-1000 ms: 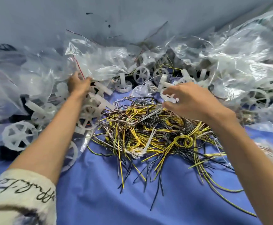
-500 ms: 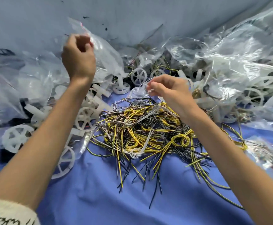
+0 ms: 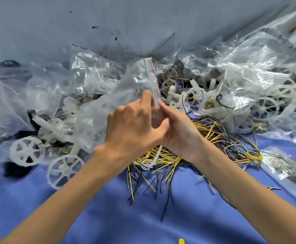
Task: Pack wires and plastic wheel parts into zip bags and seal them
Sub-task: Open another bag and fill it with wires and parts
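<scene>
Both hands met over the middle of the blue cloth (image 3: 108,217), raised above the wires (image 3: 214,136). The left hand (image 3: 135,124) pinched the clear zip bag (image 3: 122,92) at the lower end of its zip strip (image 3: 152,76), fingers (image 3: 146,98) curled tight on the plastic. The right hand (image 3: 180,131) held the same strip from the other side, with its fingers (image 3: 166,111) closed narrow on it and their tips mostly hidden behind the left hand.

The strip stood near upright with its long axis running from the hands toward the far edge, top leaning slightly left, and a thin red line ran along it. The mouth edge faced right. The crumpled bag body trailed off left and down, and I couldn't tell if it held anything.

The wires were a tangled pile of yellow, black and white directly under the hands, with loose ends fanned toward the near edge. Two white spoked wheels lay flat toward the left edge, a farther wheel (image 3: 27,151) and a nearer wheel (image 3: 65,170). More wheel parts (image 3: 195,95) sat beyond the wires near the far edge.

A small filled bag (image 3: 284,169) lay by the right edge, its long axis diagonal from far-left to near-right, contents too small to tell. A heap of clear bags (image 3: 249,71) ran along the far edge against a grey wall (image 3: 143,18).
</scene>
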